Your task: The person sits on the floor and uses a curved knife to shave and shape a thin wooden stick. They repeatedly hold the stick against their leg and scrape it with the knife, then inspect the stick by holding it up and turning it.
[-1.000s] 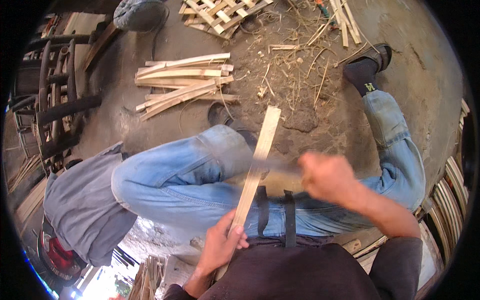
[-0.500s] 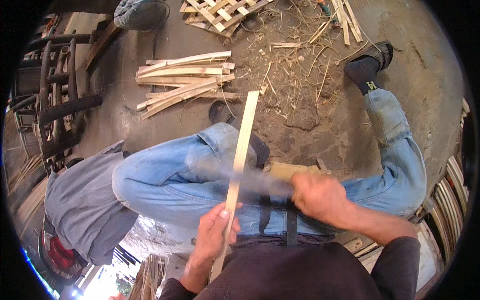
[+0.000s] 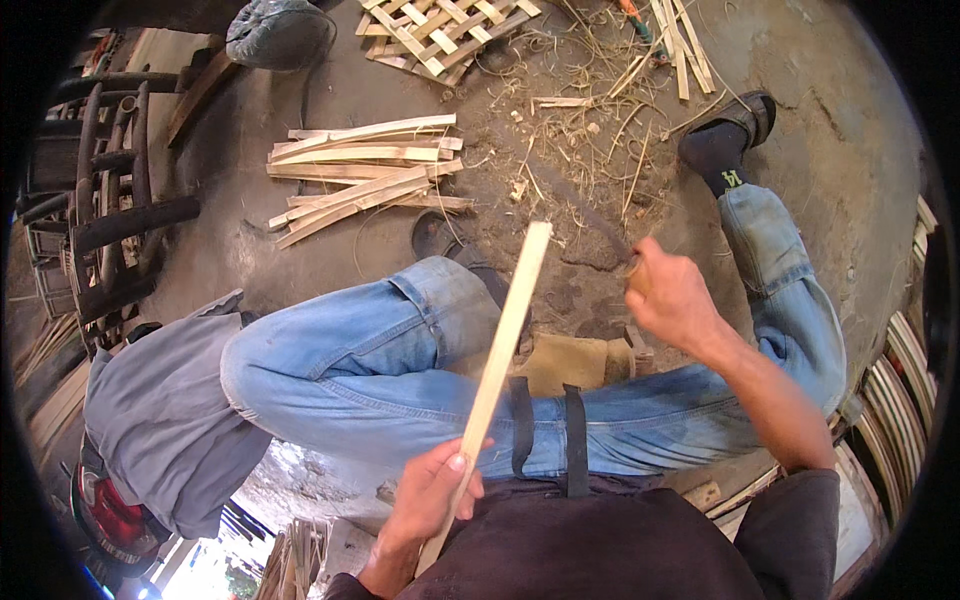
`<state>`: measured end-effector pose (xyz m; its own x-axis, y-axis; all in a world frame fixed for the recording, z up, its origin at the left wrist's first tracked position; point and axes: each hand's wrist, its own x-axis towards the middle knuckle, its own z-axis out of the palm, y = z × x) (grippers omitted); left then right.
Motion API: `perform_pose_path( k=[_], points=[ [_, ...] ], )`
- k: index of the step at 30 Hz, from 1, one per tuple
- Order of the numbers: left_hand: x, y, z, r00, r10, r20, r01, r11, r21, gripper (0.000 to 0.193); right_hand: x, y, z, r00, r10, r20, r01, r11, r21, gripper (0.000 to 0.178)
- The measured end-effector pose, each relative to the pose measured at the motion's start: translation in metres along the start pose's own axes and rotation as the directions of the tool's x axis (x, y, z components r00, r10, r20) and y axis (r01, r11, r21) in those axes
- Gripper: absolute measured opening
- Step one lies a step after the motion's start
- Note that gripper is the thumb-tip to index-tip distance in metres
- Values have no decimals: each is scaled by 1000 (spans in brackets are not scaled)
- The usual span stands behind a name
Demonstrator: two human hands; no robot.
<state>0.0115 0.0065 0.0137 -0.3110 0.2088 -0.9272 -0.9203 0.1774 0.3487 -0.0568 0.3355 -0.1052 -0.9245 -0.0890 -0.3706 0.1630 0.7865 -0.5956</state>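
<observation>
My left hand (image 3: 432, 492) is closed round the lower part of a flat, pale bamboo strip (image 3: 505, 345), thumb on top. The strip slants up and away across my lap, its far end free above the ground. To the right of that end, my right hand (image 3: 672, 295) grips a knife by its light wooden handle (image 3: 637, 276). The dark knife blade (image 3: 590, 212) points up and left, smeared by motion, and is apart from the strip. Between my legs lies a tan block or pad (image 3: 565, 364).
Beyond my bent leg, a stack of split strips (image 3: 365, 165) lies on the ground. Thin shavings (image 3: 600, 130) are scattered ahead. A woven lattice panel (image 3: 440, 35) lies at the far side. A dark rack (image 3: 110, 190) stands left; curved strips (image 3: 895, 410) lie right.
My right hand has swung the knife away from the strip, forward and slightly right. The far end of the strip has tipped right and lower, while my left hand keeps its grip.
</observation>
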Motion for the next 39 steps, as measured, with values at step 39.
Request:
perform_pose_path(
  k=[39],
  points=[
    [-15, -15, -13, 980, -11, 199, 5, 999, 33, 40, 1, 18, -37, 998, -14, -54, 12, 1000, -22, 31]
  ],
)
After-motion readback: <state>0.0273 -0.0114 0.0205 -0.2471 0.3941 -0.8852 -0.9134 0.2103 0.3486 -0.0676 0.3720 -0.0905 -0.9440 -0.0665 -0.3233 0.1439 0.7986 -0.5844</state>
